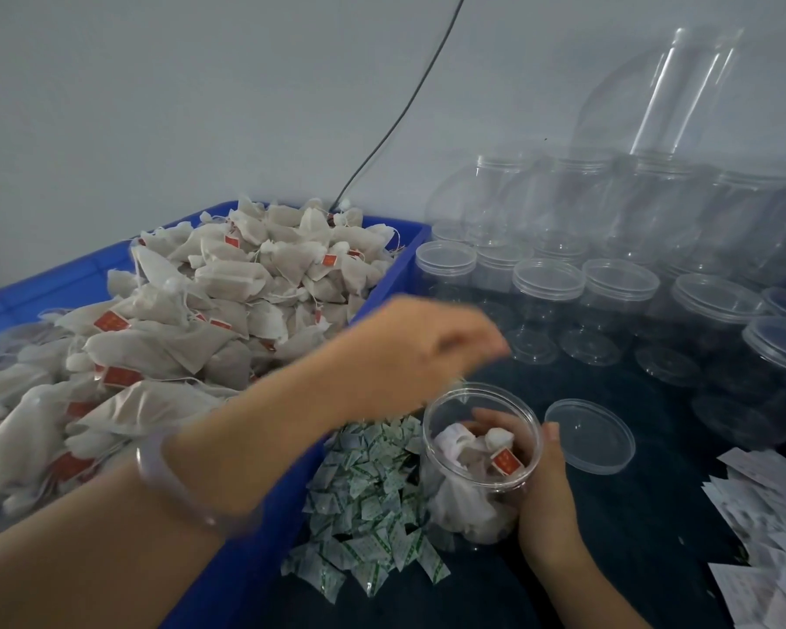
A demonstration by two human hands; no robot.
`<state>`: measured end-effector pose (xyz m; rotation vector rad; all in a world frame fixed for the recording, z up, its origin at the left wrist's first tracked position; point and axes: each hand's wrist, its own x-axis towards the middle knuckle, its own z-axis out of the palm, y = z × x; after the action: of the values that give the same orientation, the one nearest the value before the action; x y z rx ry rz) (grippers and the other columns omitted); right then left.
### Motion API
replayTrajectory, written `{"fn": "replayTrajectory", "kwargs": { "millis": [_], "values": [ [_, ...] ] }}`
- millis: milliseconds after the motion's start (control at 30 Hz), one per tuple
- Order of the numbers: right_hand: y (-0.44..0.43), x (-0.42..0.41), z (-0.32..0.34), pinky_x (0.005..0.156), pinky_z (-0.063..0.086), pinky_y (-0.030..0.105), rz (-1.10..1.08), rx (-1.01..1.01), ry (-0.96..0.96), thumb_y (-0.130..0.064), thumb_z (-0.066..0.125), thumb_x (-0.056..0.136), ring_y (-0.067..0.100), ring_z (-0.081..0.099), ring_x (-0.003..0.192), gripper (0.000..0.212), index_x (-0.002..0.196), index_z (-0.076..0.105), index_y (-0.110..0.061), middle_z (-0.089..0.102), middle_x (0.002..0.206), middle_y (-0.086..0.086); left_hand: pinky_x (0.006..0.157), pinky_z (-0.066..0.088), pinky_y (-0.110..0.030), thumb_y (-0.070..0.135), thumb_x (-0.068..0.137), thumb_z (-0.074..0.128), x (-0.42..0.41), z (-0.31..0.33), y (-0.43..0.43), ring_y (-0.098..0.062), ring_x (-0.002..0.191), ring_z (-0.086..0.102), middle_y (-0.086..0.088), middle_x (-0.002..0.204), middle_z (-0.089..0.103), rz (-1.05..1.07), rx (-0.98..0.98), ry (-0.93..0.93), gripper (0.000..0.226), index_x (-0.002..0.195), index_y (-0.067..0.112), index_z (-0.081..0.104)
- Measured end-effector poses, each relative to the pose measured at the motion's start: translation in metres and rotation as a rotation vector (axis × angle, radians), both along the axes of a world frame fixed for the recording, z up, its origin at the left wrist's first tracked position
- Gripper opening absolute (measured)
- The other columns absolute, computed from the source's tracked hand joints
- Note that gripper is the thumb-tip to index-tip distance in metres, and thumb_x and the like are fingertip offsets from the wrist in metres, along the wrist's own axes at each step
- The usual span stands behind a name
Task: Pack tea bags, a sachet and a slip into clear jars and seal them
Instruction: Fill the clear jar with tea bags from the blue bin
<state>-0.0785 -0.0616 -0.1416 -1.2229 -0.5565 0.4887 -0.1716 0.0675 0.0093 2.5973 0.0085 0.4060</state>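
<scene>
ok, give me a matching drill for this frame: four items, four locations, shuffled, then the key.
1 tea bags
2 sachets
3 loose lid
4 paper slips

A at the right edge of the table
B heaped in the blue crate
C flat, just right of the open jar
D piled between the blue crate and the open jar

Pairs: 1-B, 2-D, 3-C, 4-A

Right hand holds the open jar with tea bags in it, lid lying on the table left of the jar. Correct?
One error: the lid lies on the table right of the jar, not left; the head view shows it. The rest stands: the right hand holds the open jar, with tea bags in it.
</scene>
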Motion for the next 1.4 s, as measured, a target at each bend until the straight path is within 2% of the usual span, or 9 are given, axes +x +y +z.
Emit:
{"fn": "replayTrajectory", "kwargs": {
  "millis": [100, 200, 300, 400, 733, 900, 1133, 1267, 1400],
  "values": [
    [-0.001, 0.0, 0.0, 0.067, 0.052, 0.016, 0.001, -0.004, 0.003, -0.068, 0.031, 0.072, 0.014, 0.072, 0.084, 0.072, 0.094, 0.073, -0.013, 0.075, 0.092, 0.006, 0.076, 0.051, -0.035, 0.028, 0.099, 0.047, 0.0, -0.001, 0.055, -0.018, 0.079, 0.062, -0.005, 0.089, 0.068, 0.485, 0.007, -0.251, 0.027, 0.102, 0.009, 0.066],
    [-0.001, 0.001, -0.001, 0.072, 0.052, 0.022, 0.0, -0.028, 0.001, -0.065, 0.028, 0.075, 0.016, 0.071, 0.085, 0.07, 0.094, 0.072, -0.014, 0.075, 0.092, 0.006, 0.084, 0.048, -0.038, 0.02, 0.098, 0.046, -0.007, -0.031, 0.103, -0.027, 0.096, 0.06, -0.016, 0.11, 0.063, 0.729, 0.134, 0.24, 0.025, 0.115, 0.004, 0.054],
    [0.0, 0.0, 0.0, 0.07, 0.053, 0.019, -0.001, -0.038, -0.001, -0.066, 0.028, 0.075, 0.016, 0.071, 0.085, 0.072, 0.096, 0.071, -0.012, 0.075, 0.092, 0.007, 0.089, 0.041, -0.034, 0.024, 0.098, 0.045, 0.0, -0.058, 0.115, -0.032, 0.119, 0.052, -0.019, 0.135, 0.051, 0.755, 0.2, 0.627, 0.047, 0.139, 0.005, 0.035],
    [0.0, 0.0, -0.001, 0.068, 0.052, 0.015, -0.004, -0.037, -0.005, -0.065, 0.028, 0.076, 0.016, 0.072, 0.085, 0.072, 0.097, 0.071, -0.011, 0.075, 0.092, 0.007, 0.098, 0.039, -0.043, 0.022, 0.102, 0.035, 0.01, -0.072, 0.121, -0.035, 0.127, 0.044, -0.021, 0.141, 0.043, 0.75, 0.247, 0.635, 0.047, 0.145, 0.007, 0.022],
    [-0.001, 0.0, -0.001, 0.07, 0.052, 0.02, 0.004, -0.052, 0.004, -0.067, 0.028, 0.074, 0.016, 0.072, 0.086, 0.072, 0.097, 0.071, -0.014, 0.075, 0.094, 0.006, 0.083, 0.047, -0.038, 0.019, 0.095, 0.05, 0.005, -0.07, 0.121, -0.031, 0.099, 0.059, -0.018, 0.111, 0.061, 0.827, 0.384, 0.534, 0.024, 0.105, 0.001, 0.063],
    [0.0, 0.0, 0.0, 0.069, 0.053, 0.02, 0.009, -0.041, 0.034, -0.067, 0.03, 0.072, 0.017, 0.072, 0.084, 0.072, 0.097, 0.071, -0.012, 0.075, 0.092, 0.007, 0.063, 0.048, -0.029, 0.021, 0.082, 0.07, -0.006, -0.043, 0.117, -0.018, 0.072, 0.06, -0.006, 0.081, 0.067, 0.829, 0.231, 0.389, 0.015, 0.081, 0.006, 0.068],
    [0.0, 0.001, -0.002, 0.079, 0.051, 0.029, -0.011, -0.052, 0.035, -0.066, 0.03, 0.075, 0.02, 0.071, 0.09, 0.068, 0.095, 0.074, -0.018, 0.075, 0.095, 0.007, 0.065, 0.043, -0.004, 0.05, 0.065, 0.076, -0.022, 0.019, 0.057, 0.011, 0.074, 0.056, 0.024, 0.084, 0.064, 0.386, -0.309, -0.359, 0.027, 0.089, 0.047, 0.064],
    [0.001, 0.001, -0.003, 0.08, 0.051, 0.032, -0.021, -0.036, 0.035, -0.07, 0.031, 0.086, 0.019, 0.071, 0.089, 0.069, 0.095, 0.074, -0.017, 0.075, 0.094, 0.008, 0.059, 0.047, -0.01, 0.06, 0.057, 0.073, -0.009, 0.009, 0.006, 0.003, 0.067, 0.059, 0.019, 0.083, 0.067, 0.159, -0.288, -0.185, 0.025, 0.077, 0.046, 0.07],
    [-0.001, 0.002, -0.003, 0.078, 0.054, 0.026, -0.003, -0.025, 0.02, -0.066, 0.026, 0.09, 0.018, 0.071, 0.093, 0.065, 0.089, 0.078, -0.027, 0.075, 0.096, 0.009, 0.075, 0.045, -0.015, 0.043, 0.065, 0.081, 0.004, -0.019, -0.014, 0.001, 0.086, 0.054, 0.014, 0.093, 0.058, 0.075, -0.028, 0.042, 0.023, 0.082, 0.036, 0.067]
  ]
}}
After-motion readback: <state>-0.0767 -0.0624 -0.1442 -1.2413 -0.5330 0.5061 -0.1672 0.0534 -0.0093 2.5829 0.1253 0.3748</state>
